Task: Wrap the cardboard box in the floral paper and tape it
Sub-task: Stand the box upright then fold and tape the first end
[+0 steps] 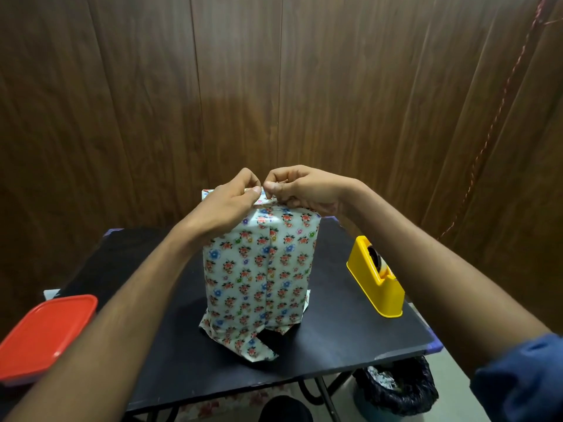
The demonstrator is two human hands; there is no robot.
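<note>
The cardboard box (259,269), covered in floral paper (243,339), is stood upright on a black table (350,330); its top fold is pinched, apparently, by the left hand (234,202) and right hand (301,190), held together.

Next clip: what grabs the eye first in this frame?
The upright box in floral paper at the middle of the black table, with the left hand and right hand pinching the paper's top fold. Next, the yellow tape dispenser to its right and the red lid at the left edge.
</note>
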